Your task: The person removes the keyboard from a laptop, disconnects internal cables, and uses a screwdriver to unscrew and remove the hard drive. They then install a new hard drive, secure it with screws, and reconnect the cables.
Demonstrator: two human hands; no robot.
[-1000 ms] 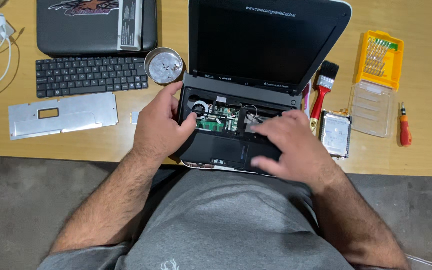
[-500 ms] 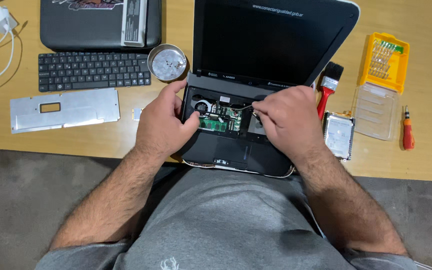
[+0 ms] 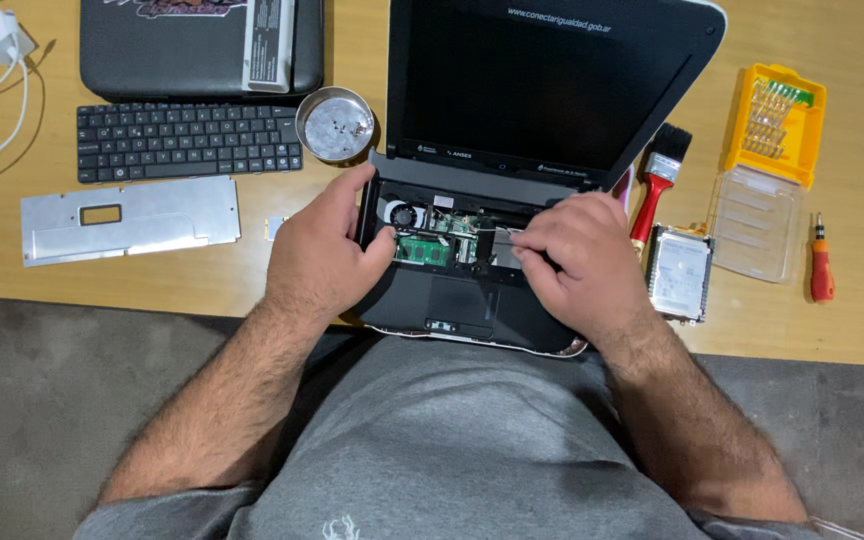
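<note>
Repair workbench: opened laptop (image 3: 512,190); screwdriver (image 3: 822,270); brush (image 3: 658,185).

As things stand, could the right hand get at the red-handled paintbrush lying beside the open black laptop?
Probably yes. The right hand rests on the laptop's opened base, and the red-handled paintbrush lies on the wooden table just to that hand's outer side, uncovered, with nothing visibly between them.

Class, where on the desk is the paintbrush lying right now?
In the head view, the paintbrush lies right of the open laptop, just above the right hand, with the hard drive beside its red handle.
</note>
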